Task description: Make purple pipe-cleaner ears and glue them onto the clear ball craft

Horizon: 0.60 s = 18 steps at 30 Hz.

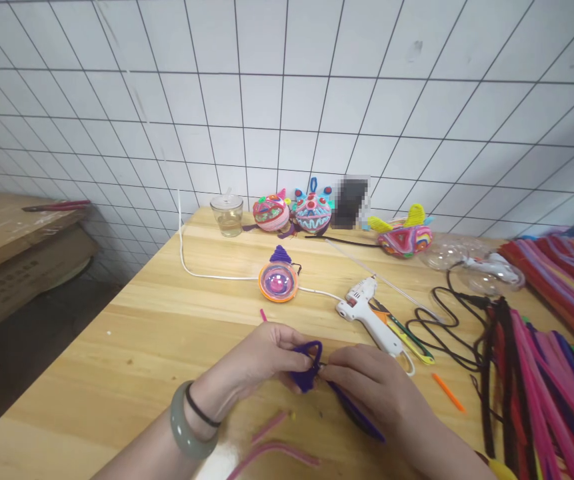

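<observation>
Left hand and right hand pinching purple pipe cleaner, glue gun just beyond, pink strips nearby

1. The wooden table carries everything, and both hands work over its near edge.
2. Just beyond the right hand lies a white glue gun, with small scissors beside it.
3. Beyond the left hand sits a round orange-rimmed ornament on a white cable.
4. Further back stand a glass cup and three woven figures.
5. Right of the right hand lies a heap of pipe cleaners.
6. Near the left wrist lie pink pieces, probably pipe-cleaner offcuts.
</observation>
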### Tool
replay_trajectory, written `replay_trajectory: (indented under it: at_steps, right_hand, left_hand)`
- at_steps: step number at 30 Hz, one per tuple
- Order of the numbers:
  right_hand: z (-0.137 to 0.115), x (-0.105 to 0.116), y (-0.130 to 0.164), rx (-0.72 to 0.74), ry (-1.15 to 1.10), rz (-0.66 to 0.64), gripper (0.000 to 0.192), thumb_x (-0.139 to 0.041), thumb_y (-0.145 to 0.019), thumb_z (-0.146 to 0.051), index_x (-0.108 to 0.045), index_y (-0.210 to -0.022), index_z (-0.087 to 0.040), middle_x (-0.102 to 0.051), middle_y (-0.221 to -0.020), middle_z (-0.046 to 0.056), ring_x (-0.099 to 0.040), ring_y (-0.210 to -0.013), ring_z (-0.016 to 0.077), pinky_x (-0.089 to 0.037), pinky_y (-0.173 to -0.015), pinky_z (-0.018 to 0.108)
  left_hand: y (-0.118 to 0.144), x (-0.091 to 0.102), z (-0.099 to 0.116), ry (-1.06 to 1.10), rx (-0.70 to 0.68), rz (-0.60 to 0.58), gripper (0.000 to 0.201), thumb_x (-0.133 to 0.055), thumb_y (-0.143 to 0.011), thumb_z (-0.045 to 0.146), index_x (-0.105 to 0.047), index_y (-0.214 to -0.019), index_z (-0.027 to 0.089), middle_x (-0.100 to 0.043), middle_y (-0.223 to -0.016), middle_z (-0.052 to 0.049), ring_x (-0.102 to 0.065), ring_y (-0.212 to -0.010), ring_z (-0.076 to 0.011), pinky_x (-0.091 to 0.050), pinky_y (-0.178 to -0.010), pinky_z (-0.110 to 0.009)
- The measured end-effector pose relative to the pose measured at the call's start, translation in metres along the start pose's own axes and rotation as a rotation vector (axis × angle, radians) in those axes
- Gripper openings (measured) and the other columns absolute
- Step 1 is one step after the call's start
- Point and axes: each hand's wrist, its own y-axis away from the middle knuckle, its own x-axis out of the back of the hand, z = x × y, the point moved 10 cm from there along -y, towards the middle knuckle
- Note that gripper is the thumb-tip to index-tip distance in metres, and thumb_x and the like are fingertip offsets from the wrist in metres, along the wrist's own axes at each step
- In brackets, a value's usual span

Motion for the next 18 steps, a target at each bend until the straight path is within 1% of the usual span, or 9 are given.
replay_trajectory:
  at_steps: [5, 10, 14, 17, 18]
  right_hand:
    - [0.002, -0.005, 0.0, -0.014, 0.008, -0.038, 0.036, -0.03, -0.1, -0.025, -0.066, -0.102, -0.02, -0.07, -0.088, 0.011, -0.063, -0.079, 0.0193, -0.049, -0.069, 0.031]
    - [-0.002, -0.007, -0.002, -0.002, 0.021, -0.068, 0.039, -0.026, -0.101, -0.027, -0.065, -0.103, -0.019, -0.069, -0.087, 0.012, -0.063, -0.081, 0.0203, -0.049, -0.07, 0.032]
    - [-0.006, -0.006, -0.002, 0.041, 0.021, -0.065, 0.037, -0.028, -0.1, -0.024, -0.064, -0.106, -0.018, -0.069, -0.086, 0.012, -0.063, -0.079, 0.0202, -0.049, -0.068, 0.031]
    - [-0.006, -0.013, -0.002, 0.082, -0.005, -0.097, 0.032, -0.032, -0.1, -0.023, -0.064, -0.103, -0.018, -0.069, -0.083, 0.011, -0.064, -0.077, 0.0194, -0.05, -0.069, 0.03]
    - [-0.004, -0.016, -0.001, 0.075, -0.019, -0.117, 0.03, -0.034, -0.099, -0.023, -0.064, -0.102, -0.019, -0.069, -0.085, 0.01, -0.064, -0.077, 0.0191, -0.05, -0.069, 0.03]
  left_hand:
    - [0.001, -0.001, 0.0, -0.025, 0.005, 0.003, 0.02, -0.073, -0.061, 0.019, -0.076, -0.079, 0.013, -0.071, -0.063, -0.004, -0.06, -0.05, -0.0102, -0.047, -0.05, -0.019]
    - [0.001, -0.001, 0.001, -0.038, 0.002, -0.003, 0.015, -0.073, -0.061, 0.019, -0.075, -0.075, 0.013, -0.069, -0.06, -0.001, -0.06, -0.05, -0.0094, -0.046, -0.049, -0.019]
    - [0.001, 0.0, 0.0, -0.058, 0.005, -0.007, 0.016, -0.073, -0.061, 0.02, -0.074, -0.076, 0.013, -0.069, -0.06, -0.001, -0.059, -0.05, -0.0096, -0.045, -0.049, -0.019]
    - [0.001, 0.0, -0.001, -0.098, 0.01, -0.012, 0.015, -0.072, -0.062, 0.02, -0.074, -0.076, 0.014, -0.068, -0.06, 0.0, -0.059, -0.051, -0.0097, -0.044, -0.05, -0.019]
    - [0.001, 0.0, -0.002, -0.115, 0.011, -0.013, 0.015, -0.071, -0.062, 0.02, -0.074, -0.076, 0.014, -0.068, -0.06, 0.0, -0.059, -0.051, -0.0098, -0.045, -0.05, -0.019]
